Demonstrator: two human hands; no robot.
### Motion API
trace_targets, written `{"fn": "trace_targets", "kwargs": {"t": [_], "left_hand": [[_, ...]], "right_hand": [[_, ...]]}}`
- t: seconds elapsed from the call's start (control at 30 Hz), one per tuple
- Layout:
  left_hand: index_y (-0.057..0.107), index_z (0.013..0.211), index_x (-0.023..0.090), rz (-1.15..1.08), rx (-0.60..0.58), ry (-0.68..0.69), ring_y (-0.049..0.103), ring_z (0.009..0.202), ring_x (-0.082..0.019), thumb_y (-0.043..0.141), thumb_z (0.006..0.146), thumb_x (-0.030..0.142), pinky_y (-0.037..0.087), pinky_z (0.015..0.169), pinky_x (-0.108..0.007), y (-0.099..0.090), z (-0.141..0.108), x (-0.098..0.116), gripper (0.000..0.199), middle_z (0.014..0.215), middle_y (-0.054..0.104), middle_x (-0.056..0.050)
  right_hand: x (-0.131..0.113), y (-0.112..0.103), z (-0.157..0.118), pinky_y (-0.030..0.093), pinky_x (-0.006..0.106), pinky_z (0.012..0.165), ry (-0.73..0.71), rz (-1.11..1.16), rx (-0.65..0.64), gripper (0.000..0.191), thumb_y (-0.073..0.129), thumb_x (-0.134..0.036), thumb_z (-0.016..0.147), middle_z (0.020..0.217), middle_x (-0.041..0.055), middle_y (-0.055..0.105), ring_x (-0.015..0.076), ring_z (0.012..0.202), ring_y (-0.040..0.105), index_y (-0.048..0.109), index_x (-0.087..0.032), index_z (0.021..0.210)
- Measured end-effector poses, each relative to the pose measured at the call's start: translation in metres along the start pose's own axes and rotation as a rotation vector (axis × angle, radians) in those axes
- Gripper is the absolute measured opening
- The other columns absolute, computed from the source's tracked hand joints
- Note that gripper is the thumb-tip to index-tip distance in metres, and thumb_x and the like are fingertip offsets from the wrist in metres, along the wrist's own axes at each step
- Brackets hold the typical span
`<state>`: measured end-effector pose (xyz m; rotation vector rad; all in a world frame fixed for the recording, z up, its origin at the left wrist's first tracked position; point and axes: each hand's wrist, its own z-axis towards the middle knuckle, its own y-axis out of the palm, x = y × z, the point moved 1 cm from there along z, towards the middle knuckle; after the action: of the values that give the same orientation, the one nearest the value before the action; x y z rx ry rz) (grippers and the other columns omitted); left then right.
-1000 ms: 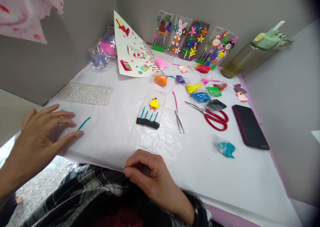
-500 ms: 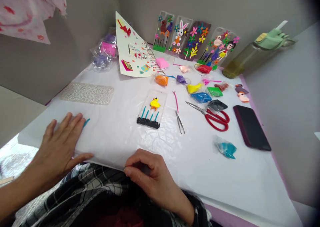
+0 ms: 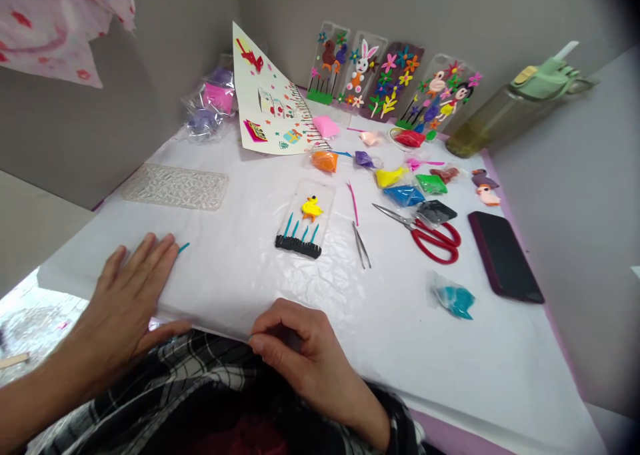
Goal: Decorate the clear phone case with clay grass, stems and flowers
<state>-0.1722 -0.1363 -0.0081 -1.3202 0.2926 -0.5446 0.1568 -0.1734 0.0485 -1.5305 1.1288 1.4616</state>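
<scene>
My left hand [image 3: 131, 295] lies flat at the table's left front, its fingers over a thin teal clay strip [image 3: 184, 247] whose tip pokes out beside them. At the front edge, my right hand [image 3: 295, 348] has thumb and index fingertips pressed together; anything between them is too small to make out. Beyond it lies a clear phone case [image 3: 320, 191] with a yellow duck [image 3: 312, 207], several teal stems and a black base strip [image 3: 299, 245]. Tweezers [image 3: 361, 245] and a pink strip [image 3: 353, 203] are to its right.
Red-handled scissors [image 3: 436, 240], a teal clay bag [image 3: 454, 299] and a dark phone [image 3: 504, 256] lie right. Colored clay bags [image 3: 404, 195], decorated cases [image 3: 357, 71] and a bottle [image 3: 493, 118] stand or lie behind. A textured clear sheet [image 3: 175, 186] lies left.
My left hand has slid slightly right and toward me, with the teal strip moving right under its fingers. My right hand keeps almost the same place and pinch.
</scene>
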Motion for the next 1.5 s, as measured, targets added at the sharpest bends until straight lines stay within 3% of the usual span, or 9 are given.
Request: {"fn": "trace_targets", "kwargs": {"t": [0.13,0.27,0.43,0.53,0.7,0.9,1.03,1.17,1.5], "left_hand": [[0.009,0.187,0.035,-0.094,-0.008,-0.01,0.019,0.179,-0.041,0.034,0.109,0.086,0.008,0.147,-0.061,-0.007,-0.007,-0.006,0.097,0.194,0.025,-0.007],[0.008,0.187,0.037,-0.094,0.04,-0.1,0.01,0.181,-0.042,0.027,0.11,0.088,0.004,0.146,-0.065,-0.014,-0.005,-0.025,0.094,0.197,0.014,-0.002],[0.007,0.187,0.039,-0.072,0.034,-0.118,0.014,0.18,-0.045,0.028,0.112,0.085,0.01,0.143,-0.072,-0.015,0.0,-0.029,0.09,0.196,0.016,-0.005],[0.009,0.187,0.034,-0.051,0.051,-0.164,0.016,0.178,-0.049,0.028,0.11,0.087,0.012,0.142,-0.076,-0.012,0.0,-0.018,0.095,0.194,0.022,-0.012],[0.003,0.187,0.025,-0.018,0.048,-0.082,0.019,0.178,-0.049,0.024,0.112,0.083,0.015,0.141,-0.075,0.003,0.001,0.001,0.098,0.192,0.025,-0.02],[0.01,0.186,0.04,-0.088,0.044,-0.025,0.017,0.18,-0.043,0.031,0.108,0.089,0.007,0.146,-0.063,-0.001,0.004,-0.002,0.095,0.195,0.02,-0.005],[0.009,0.186,0.044,-0.104,0.048,-0.098,0.013,0.18,-0.043,0.03,0.108,0.089,0.005,0.146,-0.064,-0.01,0.001,-0.012,0.092,0.196,0.014,0.001],[0.011,0.184,0.049,-0.052,0.023,-0.007,0.013,0.18,-0.042,0.031,0.107,0.091,0.003,0.146,-0.062,-0.009,0.004,-0.017,0.091,0.196,0.009,0.007],[0.013,0.184,0.048,0.027,-0.009,0.035,0.012,0.18,-0.041,0.033,0.102,0.097,0.001,0.147,-0.062,-0.01,-0.017,-0.041,0.098,0.196,0.008,0.008]], "right_hand": [[0.003,0.001,-0.001,0.049,0.024,0.074,-0.015,0.001,0.005,0.016,0.078,-0.023,0.103,0.083,-0.0028,0.071,0.0136,0.078,0.063,0.077,-0.022,0.087],[0.003,0.001,-0.001,0.05,0.023,0.074,-0.01,0.01,0.008,0.015,0.079,-0.023,0.102,0.083,-0.0027,0.071,0.0136,0.078,0.064,0.077,-0.022,0.088],[0.003,0.002,-0.002,0.05,0.023,0.074,-0.002,0.015,0.003,0.015,0.078,-0.024,0.103,0.084,-0.0024,0.071,0.0138,0.078,0.065,0.077,-0.023,0.088],[0.003,0.001,-0.002,0.05,0.023,0.075,-0.006,0.008,0.004,0.014,0.078,-0.023,0.103,0.085,-0.0022,0.072,0.0137,0.08,0.065,0.077,-0.023,0.089],[0.004,0.001,-0.001,0.05,0.023,0.076,-0.024,-0.01,-0.002,0.014,0.077,-0.023,0.103,0.085,-0.0022,0.073,0.0138,0.08,0.065,0.077,-0.023,0.089],[0.003,0.001,-0.001,0.049,0.023,0.075,-0.016,0.0,0.001,0.015,0.078,-0.023,0.103,0.084,-0.0029,0.071,0.0133,0.079,0.065,0.077,-0.023,0.088],[0.004,0.002,-0.001,0.05,0.023,0.075,-0.012,-0.001,-0.002,0.014,0.079,-0.024,0.103,0.085,-0.0027,0.072,0.0134,0.079,0.065,0.077,-0.023,0.089],[0.004,0.002,-0.001,0.05,0.023,0.074,-0.01,-0.004,0.004,0.014,0.078,-0.023,0.103,0.085,-0.0025,0.072,0.0135,0.079,0.065,0.077,-0.023,0.089],[0.003,0.001,-0.002,0.051,0.023,0.075,-0.008,-0.018,-0.003,0.015,0.077,-0.024,0.104,0.085,-0.002,0.073,0.0138,0.08,0.066,0.077,-0.023,0.089]]}}
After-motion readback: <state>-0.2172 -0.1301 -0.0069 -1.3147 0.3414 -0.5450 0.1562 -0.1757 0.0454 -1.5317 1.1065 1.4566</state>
